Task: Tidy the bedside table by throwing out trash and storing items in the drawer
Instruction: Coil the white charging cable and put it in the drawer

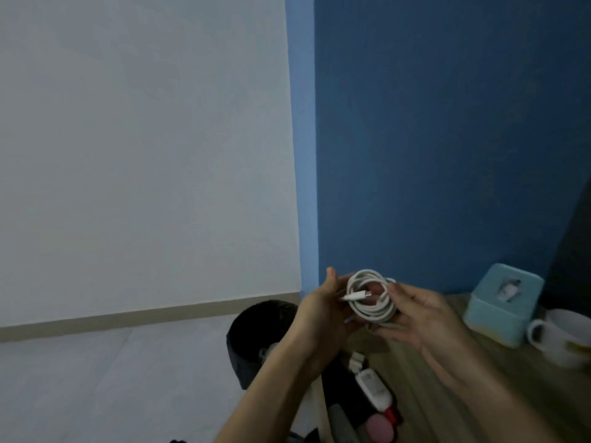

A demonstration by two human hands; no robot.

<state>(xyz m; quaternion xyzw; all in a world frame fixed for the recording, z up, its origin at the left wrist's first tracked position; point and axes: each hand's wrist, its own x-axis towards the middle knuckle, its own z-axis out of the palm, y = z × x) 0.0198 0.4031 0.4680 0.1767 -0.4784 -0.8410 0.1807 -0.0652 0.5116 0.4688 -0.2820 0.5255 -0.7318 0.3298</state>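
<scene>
A white charging cable (371, 295) is wound into a coil and held in the air above the left end of the wooden bedside table (499, 388). My left hand (323, 311) grips the coil's left side, with the plug end lying across the loop. My right hand (422, 318) holds the coil's right side from below. Beneath my hands the open drawer (339, 391) shows a white tube with a red cap (374, 391), a small white clip-like item (355, 361) and a pink round item (476, 430). A black trash bin (256, 334) stands on the floor left of the table.
A light blue tissue box (502, 305) and a white mug (566, 337) stand at the back right of the table, against the blue wall. The pale floor and white wall fill the left.
</scene>
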